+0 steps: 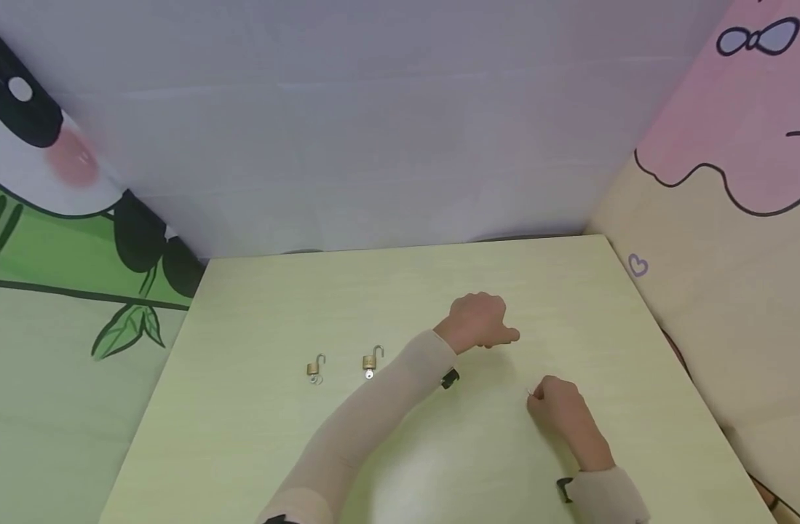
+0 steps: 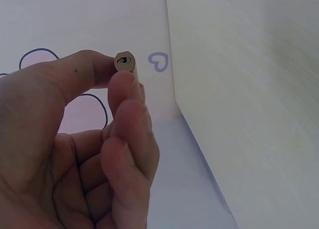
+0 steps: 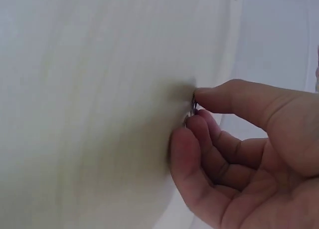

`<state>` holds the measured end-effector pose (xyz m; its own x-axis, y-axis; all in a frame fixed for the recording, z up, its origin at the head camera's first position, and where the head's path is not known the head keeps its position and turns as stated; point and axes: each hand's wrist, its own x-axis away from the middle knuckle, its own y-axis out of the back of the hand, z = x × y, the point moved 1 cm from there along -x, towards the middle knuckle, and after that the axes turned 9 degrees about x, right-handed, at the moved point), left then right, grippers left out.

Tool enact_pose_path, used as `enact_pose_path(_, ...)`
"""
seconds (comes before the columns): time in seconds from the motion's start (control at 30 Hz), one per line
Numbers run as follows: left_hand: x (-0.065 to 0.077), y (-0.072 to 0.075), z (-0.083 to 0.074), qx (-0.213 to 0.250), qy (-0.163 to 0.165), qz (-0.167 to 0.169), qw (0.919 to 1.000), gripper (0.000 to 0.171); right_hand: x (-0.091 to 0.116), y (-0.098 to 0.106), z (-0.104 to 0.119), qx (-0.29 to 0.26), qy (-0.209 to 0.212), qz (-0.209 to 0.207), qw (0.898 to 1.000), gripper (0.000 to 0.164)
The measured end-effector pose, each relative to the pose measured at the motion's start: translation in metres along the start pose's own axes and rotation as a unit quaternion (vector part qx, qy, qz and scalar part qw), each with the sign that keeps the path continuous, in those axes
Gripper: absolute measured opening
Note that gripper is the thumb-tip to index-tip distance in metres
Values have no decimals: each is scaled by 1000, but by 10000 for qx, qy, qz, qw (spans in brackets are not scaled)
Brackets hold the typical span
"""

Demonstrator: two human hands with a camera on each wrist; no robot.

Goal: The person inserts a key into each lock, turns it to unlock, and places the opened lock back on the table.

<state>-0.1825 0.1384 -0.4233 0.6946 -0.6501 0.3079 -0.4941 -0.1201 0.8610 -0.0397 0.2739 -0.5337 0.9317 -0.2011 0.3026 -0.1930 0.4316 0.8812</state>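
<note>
My left hand is raised over the right part of the table and pinches a brass padlock between thumb and fingers. The padlock's keyhole end shows in the left wrist view; the fingers hide most of its body. Lower and nearer, my right hand pinches a small, thin silver key, largely covered by the fingertips, close to the tabletop. Two more brass padlocks lie left of the left forearm: one padlock and another padlock, both with shackles open and keys at their lower ends.
The pale yellow table meets a grey-white wall at its far edge. A cartoon-printed panel stands at the left, and a pink and cream panel at the right. The left forearm crosses the table's middle.
</note>
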Motion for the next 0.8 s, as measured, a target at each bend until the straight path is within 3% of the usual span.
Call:
enact_pose_path(0.27,0,-1,7,58,-27,-63,10000,41,1,-2,-11,-783,-14,-144,9968,12)
enact_pose_path(0.4,-1,-2,11,127,-30,-82,9999,41,4,-2,-10,-1694,-220,-83,9853,15)
enact_pose_path(0.5,-1,-2,14,146,-46,-111,9998,41,8,0,-4,-2647,-226,-87,9640,20)
enact_pose_path(0.6,1,-1,15,135,-35,-123,9998,41,13,3,6,-3571,-108,-129,9339,26)
enact_pose_path(0.8,2,0,19,221,-38,-214,9995,40,21,10,27,-4668,381,-415,8826,32)
